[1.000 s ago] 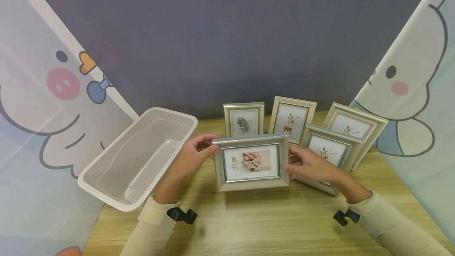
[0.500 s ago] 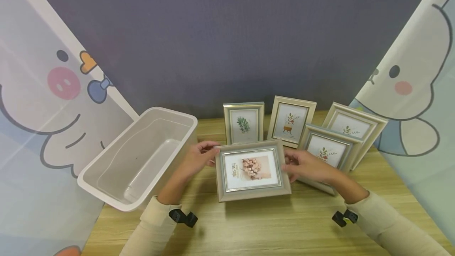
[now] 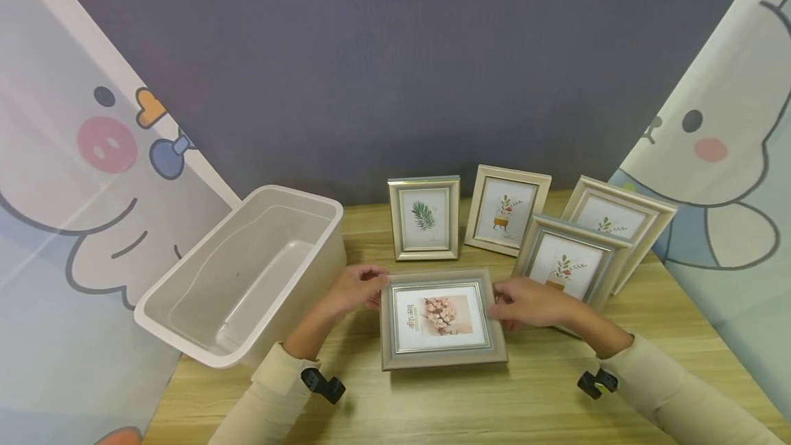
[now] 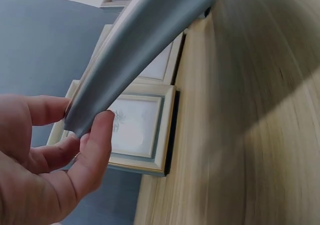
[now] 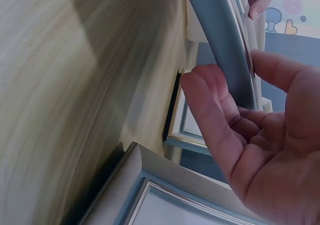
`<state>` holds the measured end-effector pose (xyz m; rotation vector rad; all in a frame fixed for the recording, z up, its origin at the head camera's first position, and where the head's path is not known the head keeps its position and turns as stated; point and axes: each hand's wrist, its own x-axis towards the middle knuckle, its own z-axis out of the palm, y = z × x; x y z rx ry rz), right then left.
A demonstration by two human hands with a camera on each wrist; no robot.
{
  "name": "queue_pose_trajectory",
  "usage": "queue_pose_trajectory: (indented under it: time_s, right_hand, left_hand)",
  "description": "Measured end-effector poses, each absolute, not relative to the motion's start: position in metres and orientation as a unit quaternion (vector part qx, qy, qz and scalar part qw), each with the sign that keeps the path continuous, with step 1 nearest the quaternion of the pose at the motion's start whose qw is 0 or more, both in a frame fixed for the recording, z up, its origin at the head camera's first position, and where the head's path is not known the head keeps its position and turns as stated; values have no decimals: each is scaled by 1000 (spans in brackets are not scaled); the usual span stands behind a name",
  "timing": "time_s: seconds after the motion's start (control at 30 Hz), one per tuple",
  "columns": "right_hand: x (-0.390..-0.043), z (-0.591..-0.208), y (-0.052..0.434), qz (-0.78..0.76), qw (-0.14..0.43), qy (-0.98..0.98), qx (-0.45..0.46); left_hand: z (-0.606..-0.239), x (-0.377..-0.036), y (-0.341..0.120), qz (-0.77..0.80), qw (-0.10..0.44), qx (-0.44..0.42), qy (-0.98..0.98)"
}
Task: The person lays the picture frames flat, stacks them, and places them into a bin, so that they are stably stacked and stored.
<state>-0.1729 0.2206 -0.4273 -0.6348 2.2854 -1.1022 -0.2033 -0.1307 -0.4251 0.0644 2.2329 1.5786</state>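
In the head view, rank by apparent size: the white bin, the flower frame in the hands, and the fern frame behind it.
1. White bin, clearly largest.
2. Flower frame, held by the left hand and right hand.
3. Fern frame, smallest, though it stands farther from the camera, so this gap is unsure.

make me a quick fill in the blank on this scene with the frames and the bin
1. Both hands, left hand and right hand, hold the frame whose picture shows ____.
2. Behind the held frame, ____ more frames stand upright on the table.
3. The white bin sits on the person's ____ side.
4. The standing frame nearest the bin shows a green ____.

Missing words: flowers; four; left; leaf
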Motion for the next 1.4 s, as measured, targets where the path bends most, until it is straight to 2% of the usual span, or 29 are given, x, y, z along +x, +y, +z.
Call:
queue_pose_trajectory:
  time_s: [0.33, 0.7, 1.2, 1.4]
  right_hand:
    - [-170, -436, 220, -335, 267, 872, -237]
    - [-169, -447, 213, -267, 244, 900, -243]
    - [-173, -453, 205, -238, 236, 915, -226]
    - [-174, -456, 203, -231, 245, 916, -217]
  left_hand:
    - [-441, -201, -128, 554, 261, 36, 790]
    - [-459, -200, -124, 543, 280, 55, 790]
    - [-480, -208, -123, 534, 262, 33, 803]
    - [-485, -211, -122, 495, 231, 42, 837]
